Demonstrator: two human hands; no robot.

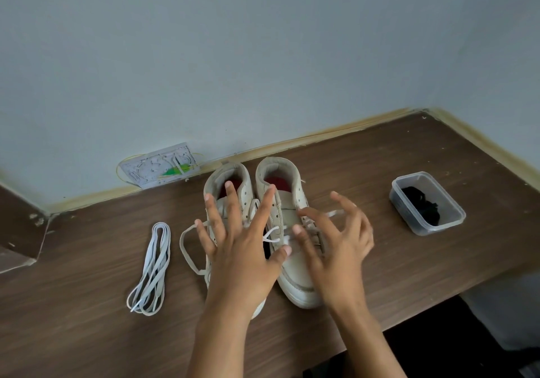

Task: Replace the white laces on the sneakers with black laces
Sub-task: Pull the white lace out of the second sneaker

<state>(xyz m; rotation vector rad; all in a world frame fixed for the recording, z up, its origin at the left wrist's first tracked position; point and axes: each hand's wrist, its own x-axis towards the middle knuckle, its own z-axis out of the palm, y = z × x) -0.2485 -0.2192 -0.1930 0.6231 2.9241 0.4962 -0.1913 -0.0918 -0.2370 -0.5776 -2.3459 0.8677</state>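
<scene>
A pair of pale sneakers (292,246) stands side by side on the brown tabletop (380,261), heels toward the wall and toes toward the person, so the long axis of each shoe runs straight away from the body. The left hand (239,249) lies flat over the left shoe with its fingers (233,199) spread and straight, gripping nothing. The right hand (339,246) hovers over the lacing of the right shoe, fingers loosely bent and splayed; it is blurred, and it does not appear to pinch anything. The white lace (274,233) on the right shoe sits directly under and between the two hands, its loose ends sticking out sideways, so the right hand is the nearer one to pull it free. A loop of lace (187,249) hangs off the left shoe's outer side. A loose bundle of white laces (152,269) lies on the tabletop well to the left. The black laces (423,205) wait in a clear plastic tub (450,223) well apart to the right, nearer the right hand
</scene>
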